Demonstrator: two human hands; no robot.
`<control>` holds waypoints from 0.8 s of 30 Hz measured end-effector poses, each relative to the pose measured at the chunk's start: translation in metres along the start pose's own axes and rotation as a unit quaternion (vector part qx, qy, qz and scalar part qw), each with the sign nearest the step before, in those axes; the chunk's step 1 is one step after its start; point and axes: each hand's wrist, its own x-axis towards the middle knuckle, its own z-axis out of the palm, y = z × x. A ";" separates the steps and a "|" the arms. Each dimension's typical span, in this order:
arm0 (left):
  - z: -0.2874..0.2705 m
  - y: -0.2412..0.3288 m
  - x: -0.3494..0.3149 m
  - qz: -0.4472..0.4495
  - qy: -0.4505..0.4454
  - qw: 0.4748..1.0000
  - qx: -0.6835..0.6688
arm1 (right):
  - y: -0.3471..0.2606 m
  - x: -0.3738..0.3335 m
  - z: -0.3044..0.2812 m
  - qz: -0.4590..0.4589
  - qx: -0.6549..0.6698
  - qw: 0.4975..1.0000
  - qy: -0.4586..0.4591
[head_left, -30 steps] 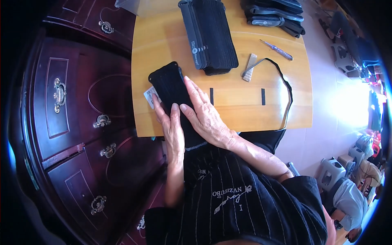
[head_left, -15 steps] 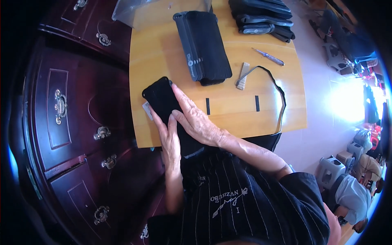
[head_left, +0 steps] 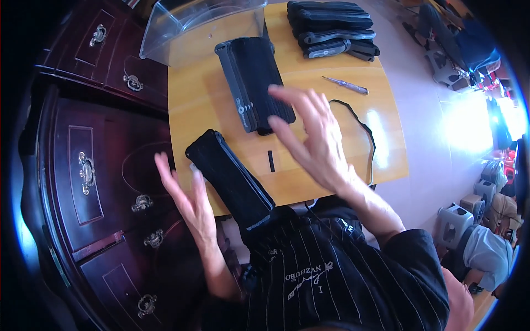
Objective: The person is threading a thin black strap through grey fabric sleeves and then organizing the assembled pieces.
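Note:
A bundle of folded black fabric [head_left: 229, 179] lies at a slant on the near left of the table, overhanging its front edge, with a bit of white label at its left side. Beside it my left hand [head_left: 190, 207] is off the fabric, fingers spread and nothing held. My right hand [head_left: 317, 140], slightly blurred, is raised over the table with thumb and fingers apart. Its fingertips overlap the lower right part of a stack of folded black fabric with grey edging [head_left: 251, 77]; whether they touch it I cannot tell.
On the wooden table [head_left: 187, 102] are a screwdriver with a clear handle [head_left: 348, 85], a thin black cord [head_left: 367, 129] and a short black strip [head_left: 271, 161]. More folded black pieces [head_left: 331, 27] and a clear plastic bin [head_left: 199, 22] stand behind. Dark wooden drawers [head_left: 83, 165] line the left.
Both hands have let go of the near fabric bundle. My left hand moved down and left, my right hand up and right. The view has shifted a little.

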 end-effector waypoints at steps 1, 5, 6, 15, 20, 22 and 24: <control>0.008 0.009 0.015 0.032 -0.037 0.999 0.001 | 0.009 0.009 0.001 0.002 -0.003 1.000 0.002; 0.048 0.035 0.071 -0.061 -0.180 0.976 -0.109 | 0.033 0.034 0.038 0.069 -0.115 0.990 0.038; 0.059 0.024 0.087 -0.108 -0.205 0.965 -0.122 | 0.033 0.040 0.044 0.105 -0.156 0.982 0.014; 0.139 -0.022 0.131 -0.179 -0.280 0.925 -0.183 | 0.058 0.038 0.036 0.098 -0.060 0.991 -0.071; 0.147 -0.007 0.116 -0.121 -0.265 0.930 -0.222 | 0.065 0.043 0.037 0.159 -0.084 0.977 -0.110; 0.147 -0.011 0.118 -0.133 -0.284 0.917 -0.248 | 0.064 0.044 0.037 0.152 -0.092 0.977 -0.114; 0.146 -0.004 0.117 -0.145 -0.304 0.901 -0.274 | 0.065 0.048 0.032 0.147 -0.101 0.977 -0.117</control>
